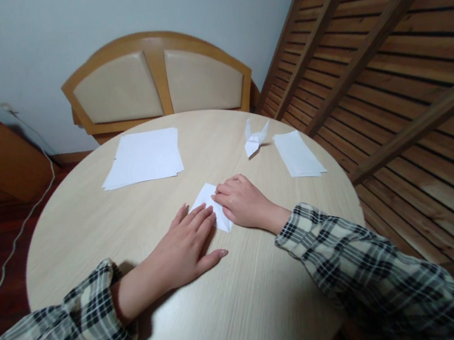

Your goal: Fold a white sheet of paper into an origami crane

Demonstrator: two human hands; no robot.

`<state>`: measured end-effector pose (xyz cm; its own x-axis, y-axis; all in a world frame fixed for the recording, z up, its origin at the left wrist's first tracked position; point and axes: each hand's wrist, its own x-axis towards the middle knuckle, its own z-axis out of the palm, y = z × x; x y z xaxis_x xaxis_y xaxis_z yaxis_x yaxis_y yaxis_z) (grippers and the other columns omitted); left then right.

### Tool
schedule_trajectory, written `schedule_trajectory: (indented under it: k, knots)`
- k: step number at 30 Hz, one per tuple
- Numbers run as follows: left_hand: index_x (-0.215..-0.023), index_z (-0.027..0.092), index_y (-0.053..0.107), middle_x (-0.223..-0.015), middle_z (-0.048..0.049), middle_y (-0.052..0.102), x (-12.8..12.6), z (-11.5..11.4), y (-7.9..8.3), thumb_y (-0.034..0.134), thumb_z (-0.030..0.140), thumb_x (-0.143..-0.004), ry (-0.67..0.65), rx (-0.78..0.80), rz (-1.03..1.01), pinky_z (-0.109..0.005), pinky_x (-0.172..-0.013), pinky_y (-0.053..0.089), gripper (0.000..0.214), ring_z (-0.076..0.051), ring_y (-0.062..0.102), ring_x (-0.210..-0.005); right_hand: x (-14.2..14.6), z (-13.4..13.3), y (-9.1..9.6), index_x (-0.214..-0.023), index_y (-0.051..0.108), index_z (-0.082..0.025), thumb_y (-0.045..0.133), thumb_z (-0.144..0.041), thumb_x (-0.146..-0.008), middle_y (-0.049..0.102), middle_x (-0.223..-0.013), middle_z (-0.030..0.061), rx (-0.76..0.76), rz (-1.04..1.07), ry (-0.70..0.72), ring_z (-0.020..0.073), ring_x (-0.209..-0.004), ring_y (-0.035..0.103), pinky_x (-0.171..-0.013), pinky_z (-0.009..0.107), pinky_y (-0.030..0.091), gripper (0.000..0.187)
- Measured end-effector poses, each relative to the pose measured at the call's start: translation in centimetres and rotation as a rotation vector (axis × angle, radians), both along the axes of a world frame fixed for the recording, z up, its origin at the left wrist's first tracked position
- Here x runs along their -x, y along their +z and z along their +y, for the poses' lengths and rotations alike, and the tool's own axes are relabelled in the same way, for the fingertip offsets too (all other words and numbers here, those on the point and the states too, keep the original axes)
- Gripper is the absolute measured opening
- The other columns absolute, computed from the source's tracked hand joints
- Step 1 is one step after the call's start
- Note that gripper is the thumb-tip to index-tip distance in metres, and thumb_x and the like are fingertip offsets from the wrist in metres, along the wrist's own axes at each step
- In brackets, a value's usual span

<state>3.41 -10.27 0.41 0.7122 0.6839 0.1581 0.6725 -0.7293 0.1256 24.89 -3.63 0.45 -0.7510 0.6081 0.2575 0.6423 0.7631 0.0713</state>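
A small folded piece of white paper (207, 196) lies on the round pale wooden table (87, 215). My left hand (183, 246) lies flat on the table, fingers stretched out, with its fingertips pressing the paper's near left part. My right hand (243, 202) rests on the paper's right side with the fingers curled and pressed down on its edge. Both arms wear plaid sleeves. Part of the paper is hidden under the hands.
A stack of white sheets (143, 157) lies at the back left of the table. A folded paper crane (255, 138) and a smaller pile of white paper (297, 154) sit at the back right. A wooden chair (159, 80) stands behind; slatted wood panels (385, 53) on the right.
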Motion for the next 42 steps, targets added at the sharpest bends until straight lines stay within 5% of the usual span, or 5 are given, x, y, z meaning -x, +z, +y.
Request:
schedule_trajectory:
  k: [4, 18, 25, 34, 42]
  knots:
    - [-0.135, 0.006, 0.054, -0.142, -0.0262, 0.057, 0.11, 0.22, -0.14, 0.05, 0.061, -0.095, -0.017, 0.008, -0.03, -0.058, -0.117, 0.035, 0.068, -0.038, 0.048, -0.139, 0.06, -0.11, 0.01, -0.108, 0.069, -0.015, 0.056, -0.017, -0.091, 0.068, -0.108, 0.0098, 0.004, 0.0, -0.004, 0.0239, -0.102, 0.055, -0.094, 0.04, 0.031, 0.021]
    - [-0.136, 0.003, 0.053, -0.142, -0.0279, 0.055, 0.24, 0.27, -0.58, 0.039, 0.069, -0.097, 0.004, -0.058, 0.03, -0.061, -0.12, 0.025, 0.078, -0.038, 0.046, -0.14, 0.07, -0.23, 0.26, -0.111, 0.068, -0.015, 0.055, -0.016, -0.091, 0.069, -0.109, 0.0102, 0.009, -0.014, -0.014, 0.0245, -0.102, 0.055, -0.094, 0.04, 0.03, 0.024]
    - [-0.134, 0.002, 0.053, -0.141, -0.0302, 0.055, 0.2, 0.33, -0.63, 0.045, 0.067, -0.095, -0.014, -0.043, 0.01, -0.057, -0.117, 0.035, 0.077, -0.039, 0.048, -0.138, 0.16, -0.41, 0.24, -0.109, 0.069, -0.015, 0.056, -0.015, -0.091, 0.068, -0.108, 0.0101, 0.007, -0.012, -0.008, 0.0249, -0.102, 0.056, -0.093, 0.04, 0.031, 0.022]
    - [-0.135, 0.007, 0.054, -0.137, -0.0239, 0.059, 0.0, 0.34, -0.27, 0.049, 0.067, -0.093, 0.025, -0.024, 0.0, -0.066, -0.12, 0.02, 0.074, -0.042, 0.043, -0.141, 0.06, -0.22, 0.17, -0.109, 0.069, -0.015, 0.056, -0.016, -0.091, 0.069, -0.109, 0.0095, 0.0, -0.013, -0.01, 0.0249, -0.102, 0.056, -0.094, 0.04, 0.031, 0.022]
    - [-0.137, 0.005, 0.051, -0.139, -0.0265, 0.057, 0.15, 0.77, -0.62, 0.05, 0.071, -0.091, 0.009, -0.011, -0.01, -0.058, -0.117, 0.033, 0.081, -0.041, 0.046, -0.139, -0.05, -0.19, -0.05, -0.111, 0.068, -0.014, 0.056, -0.016, -0.091, 0.068, -0.108, 0.0096, -0.008, -0.01, -0.004, 0.0247, -0.102, 0.056, -0.093, 0.04, 0.031, 0.023]
